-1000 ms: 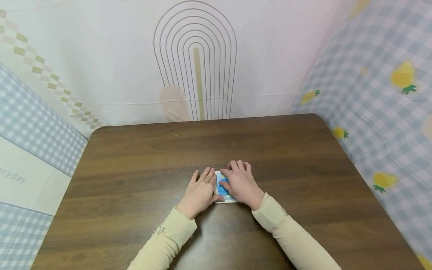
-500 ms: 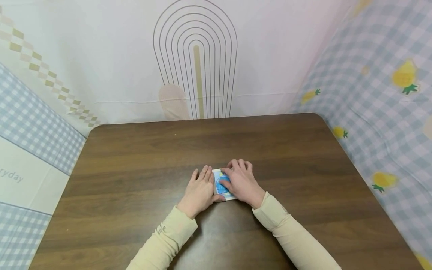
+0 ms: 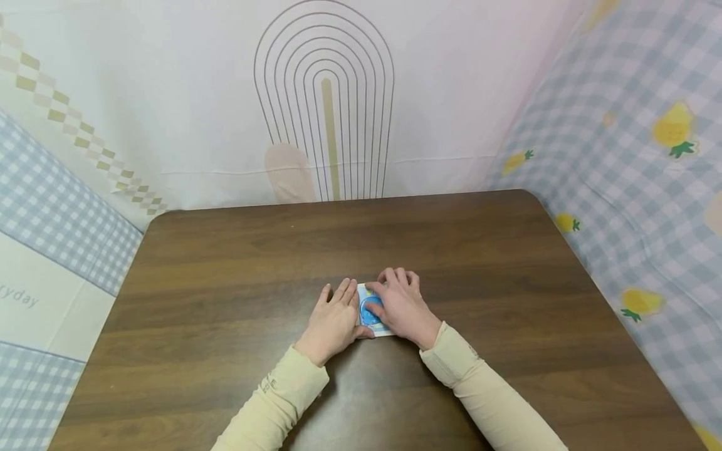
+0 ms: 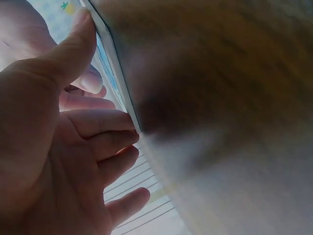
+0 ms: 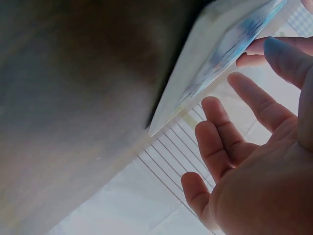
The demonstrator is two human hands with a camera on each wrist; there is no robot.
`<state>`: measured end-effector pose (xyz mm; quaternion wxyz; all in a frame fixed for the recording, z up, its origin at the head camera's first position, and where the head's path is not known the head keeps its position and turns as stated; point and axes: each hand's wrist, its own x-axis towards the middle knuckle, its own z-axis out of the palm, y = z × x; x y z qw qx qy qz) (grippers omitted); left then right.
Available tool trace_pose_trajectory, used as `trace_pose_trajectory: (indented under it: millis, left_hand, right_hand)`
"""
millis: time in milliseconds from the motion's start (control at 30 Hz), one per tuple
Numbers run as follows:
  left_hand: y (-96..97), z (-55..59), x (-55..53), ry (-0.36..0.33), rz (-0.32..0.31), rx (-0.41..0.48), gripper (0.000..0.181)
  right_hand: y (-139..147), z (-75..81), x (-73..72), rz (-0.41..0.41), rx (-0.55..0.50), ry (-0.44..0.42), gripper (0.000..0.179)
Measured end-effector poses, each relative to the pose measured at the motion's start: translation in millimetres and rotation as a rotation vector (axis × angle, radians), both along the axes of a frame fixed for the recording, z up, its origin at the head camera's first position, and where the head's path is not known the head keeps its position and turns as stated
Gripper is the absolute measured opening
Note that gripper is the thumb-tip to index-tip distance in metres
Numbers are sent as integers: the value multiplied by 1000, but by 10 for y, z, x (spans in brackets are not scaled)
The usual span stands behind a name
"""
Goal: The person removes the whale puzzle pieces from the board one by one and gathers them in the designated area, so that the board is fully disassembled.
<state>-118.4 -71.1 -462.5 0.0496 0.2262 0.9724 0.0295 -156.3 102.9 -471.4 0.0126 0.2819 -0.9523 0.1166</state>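
The fingers of the left hand are nearly straight and close to each other, with the little one a bit apart; they lie along the left side of a flat board, and the thumb rests over its near left corner. The right hand has its fingers softly bent and spread apart, not wrapped around anything; its thumb and index finger are above the face of the board, and whether they press on it I cannot tell. The board is between the two hands, near the front middle of the table. It has a pale edge of some thickness, and on its face is a blue round shape, partly covered by the right thumb. Both wrists come out of pale yellow sleeves. The table is of brown wood pattern with rounded far corners. Behind it hangs a white cloth with thin dark arches; at the right is a blue checked cloth with yellow pineapples, and at the left another checked cloth.
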Motion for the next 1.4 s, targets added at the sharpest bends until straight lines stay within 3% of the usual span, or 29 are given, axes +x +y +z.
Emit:
trace_pose_trajectory:
  millis: [700, 1067, 1400]
  left_hand:
    - [37, -28, 5, -47, 16, 18, 89]
    - [98, -26, 10, 89, 31, 10, 88]
    - [107, 1, 13, 44, 51, 4, 89]
  right_hand:
    - [-2, -2, -29, 10, -4, 4, 32]
    - [-55, -64, -61, -15, -87, 25, 18]
    - [-74, -73, -71, -32, -65, 4, 19]
